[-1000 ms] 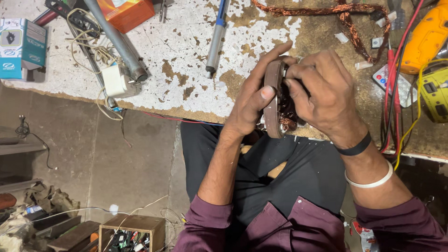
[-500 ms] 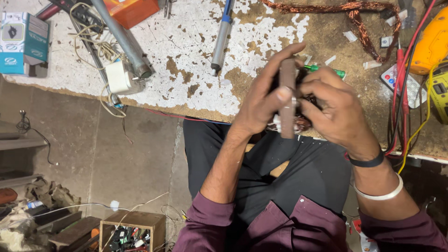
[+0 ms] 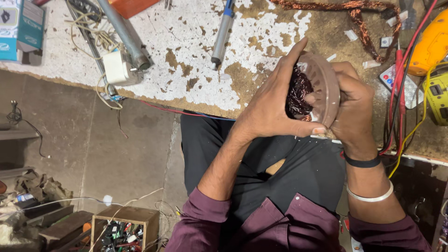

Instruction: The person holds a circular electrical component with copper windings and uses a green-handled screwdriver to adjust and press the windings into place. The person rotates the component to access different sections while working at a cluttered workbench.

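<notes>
A worn bench [image 3: 186,60] with flaking white paint carries a grey metal pipe [image 3: 123,32], a blue-handled tool [image 3: 221,32], a white plug [image 3: 119,67] and a yellow meter [image 3: 431,44]. Above its near edge, the left hand [image 3: 273,109] and right hand [image 3: 354,107] have their fingers clamped on a round slotted stator core [image 3: 322,86], copper windings [image 3: 298,95] inside it.

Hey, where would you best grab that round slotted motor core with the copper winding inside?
By the bare outer rim of the motor core, from opposite sides, as the left hand and right hand do. Its copper winding fills the middle, so I'd keep fingers off it.
</notes>
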